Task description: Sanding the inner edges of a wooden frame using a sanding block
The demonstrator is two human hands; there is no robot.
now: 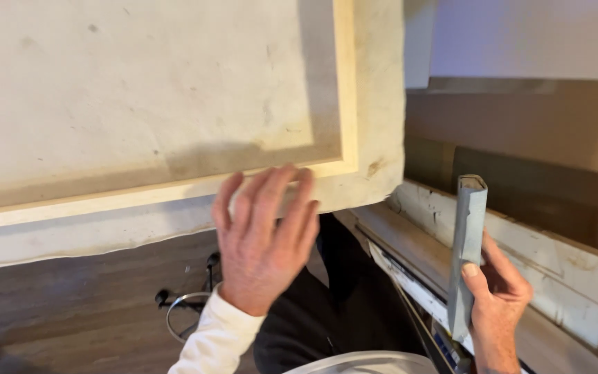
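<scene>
Left hand (264, 242), fingers spread flat on the cream frame's (174, 194) lower edge; right hand (496, 298) grips a grey folded strip (466, 242) beside white-painted boards (555, 270)

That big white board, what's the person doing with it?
A person presses the left hand flat on the lower edge of a big pale framed panel, near its corner. The right hand has a grip on a folded grey strip, held upright beside it. White-painted planks lie underneath on the right.
</scene>
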